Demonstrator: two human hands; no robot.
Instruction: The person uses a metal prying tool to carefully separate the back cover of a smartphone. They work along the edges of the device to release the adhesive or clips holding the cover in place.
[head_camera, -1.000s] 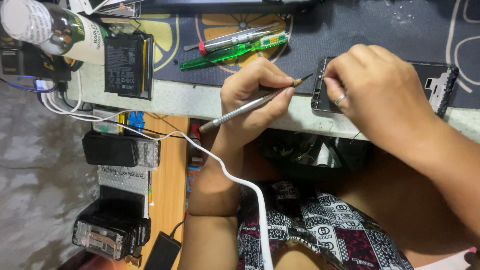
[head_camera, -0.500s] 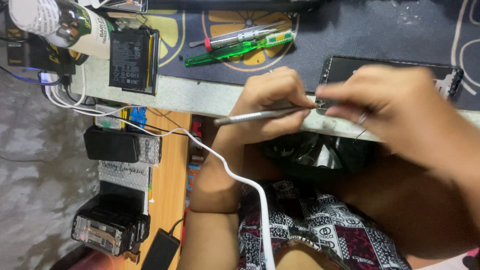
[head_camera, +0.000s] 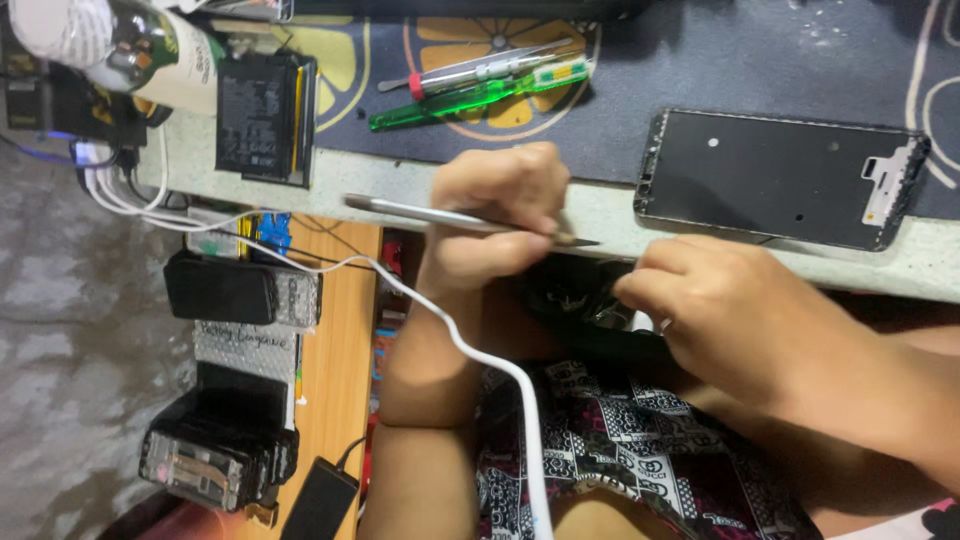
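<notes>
Just below the desk edge, over the lap, both hands meet. Left hand (head_camera: 498, 215) is closed round a thin metal tool (head_camera: 450, 215), thumb and fingers pinching it near the working end. The tool's long axis runs almost level across the view, parallel to the desk edge, with the handle out to the left and the dark pointed tip to the right, slightly down. The tip points straight at the right hand (head_camera: 735, 315), with a small gap between them. Right hand's fingers are curled and pressed together at the tips around something small and dark. Can't tell what it is, since the fingers hide it and the background there is dark cloth. So the left hand has the tool and the right hand is nearer to whatever the tip is aimed at. The bare phone frame (head_camera: 780, 180) lies flat on the dark mat (head_camera: 700, 60) at the desk edge, long axis also along the edge, up and right of the tool tip, just above the right hand, and neither hand touches it. Further left on the mat are a green screwdriver (head_camera: 470, 97) and a grey one with a red collar (head_camera: 480, 72), side by side, well apart from both hands. A flat black battery (head_camera: 258, 115) sits at the left end of the desk. A white cable (head_camera: 470, 350) crosses the left forearm.
</notes>
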